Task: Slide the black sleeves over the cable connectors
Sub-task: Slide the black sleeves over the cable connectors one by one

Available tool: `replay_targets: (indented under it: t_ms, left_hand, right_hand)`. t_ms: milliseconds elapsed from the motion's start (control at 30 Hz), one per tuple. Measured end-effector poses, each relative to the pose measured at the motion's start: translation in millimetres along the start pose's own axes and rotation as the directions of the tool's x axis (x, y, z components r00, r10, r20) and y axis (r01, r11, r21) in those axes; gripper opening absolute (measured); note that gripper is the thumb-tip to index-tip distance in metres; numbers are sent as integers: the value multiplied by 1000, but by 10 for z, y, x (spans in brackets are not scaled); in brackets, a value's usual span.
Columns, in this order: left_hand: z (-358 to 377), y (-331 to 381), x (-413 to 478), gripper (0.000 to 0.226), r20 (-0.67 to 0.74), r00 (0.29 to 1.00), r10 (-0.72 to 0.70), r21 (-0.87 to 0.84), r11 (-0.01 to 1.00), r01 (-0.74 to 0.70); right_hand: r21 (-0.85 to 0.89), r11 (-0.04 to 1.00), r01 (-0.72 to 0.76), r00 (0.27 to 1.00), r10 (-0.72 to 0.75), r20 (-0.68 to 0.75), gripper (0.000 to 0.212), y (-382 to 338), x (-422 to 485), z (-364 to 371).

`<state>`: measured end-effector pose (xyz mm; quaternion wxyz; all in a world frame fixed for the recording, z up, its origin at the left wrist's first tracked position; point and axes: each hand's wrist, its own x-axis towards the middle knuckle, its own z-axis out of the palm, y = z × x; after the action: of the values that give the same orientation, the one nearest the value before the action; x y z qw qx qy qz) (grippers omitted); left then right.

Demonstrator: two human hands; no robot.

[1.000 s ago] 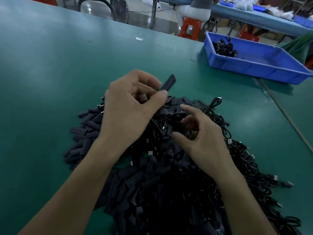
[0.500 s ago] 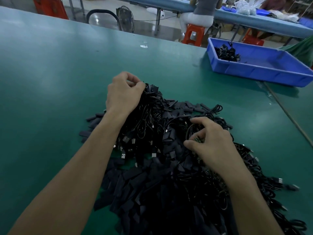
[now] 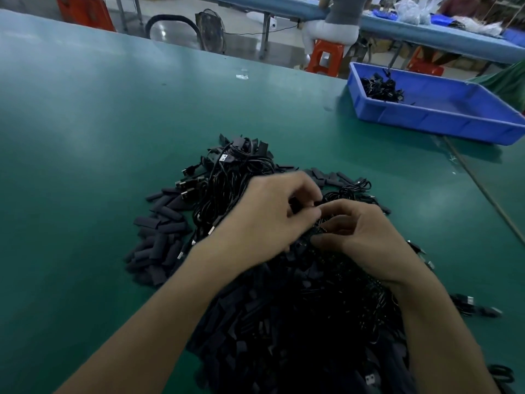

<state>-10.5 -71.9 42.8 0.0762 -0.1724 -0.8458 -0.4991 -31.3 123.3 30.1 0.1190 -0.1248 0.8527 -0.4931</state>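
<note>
A heap of black cables (image 3: 233, 177) with metal USB connectors lies on the green table (image 3: 113, 123). Loose black sleeves (image 3: 159, 240) are spread along its left side and front. My left hand (image 3: 267, 217) is over the heap's middle, fingers curled round a small dark piece that looks like a sleeve. My right hand (image 3: 366, 240) is right beside it, fingertips touching the left hand. Its thumb and forefinger pinch a coiled cable (image 3: 321, 231) on top of the heap. The connector itself is hidden between the fingers.
A blue tray (image 3: 426, 120) stands at the back right with a small bunch of cables (image 3: 380, 89) in its far corner. A thin cord (image 3: 483, 191) runs across the table on the right. A person sits on an orange stool (image 3: 324, 58) beyond the table's far edge.
My left hand left a bundle of cables at the heap's far side and came back to the middle beside my right hand. The right hand has stayed on the coiled cable.
</note>
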Motion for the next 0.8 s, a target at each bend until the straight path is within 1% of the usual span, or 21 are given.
replay_targets:
  t_ms: [67, 133, 200, 267, 367, 433, 500, 633, 800]
  left_hand:
    - [128, -66, -41, 17, 106, 989, -104, -38, 993, 109]
    - [216, -132, -72, 17, 131, 973, -189, -123, 971, 205]
    - [284, -202, -87, 16, 134, 962, -237, -210, 942, 262]
    - [325, -254, -94, 15, 149, 960, -239, -267, 925, 272]
    - [341, -297, -80, 13, 162, 955, -249, -394, 871, 294]
    - [344, -311, -63, 13, 176, 951, -256, -446, 840, 308]
    - [355, -316, -51, 14, 181, 950, -255, -466, 828, 312]
    - [379, -308, -42, 15, 180, 953, -243, -485, 821, 301]
    - [362, -303, -57, 16, 209, 948, -239, -500, 807, 314]
  right_hand:
    - [91, 994, 55, 998, -59, 38, 37, 1, 11, -37]
    - [185, 979, 83, 995, -93, 44, 33, 2, 18, -77]
    - [260, 962, 80, 995, -94, 44, 33, 47, 32, -127]
    - [277, 959, 68, 994, -88, 58, 35, 93, 44, -149]
    - [225, 972, 75, 995, -87, 44, 35, 131, 59, -134]
    - [230, 971, 66, 995, -81, 56, 29, 128, 53, -130]
    - [247, 968, 44, 994, -66, 83, 23, 114, 47, -137]
    - [307, 952, 4, 993, -40, 109, 19, 124, 50, -128]
    - [347, 938, 11, 991, -55, 118, 18, 151, 45, -89]
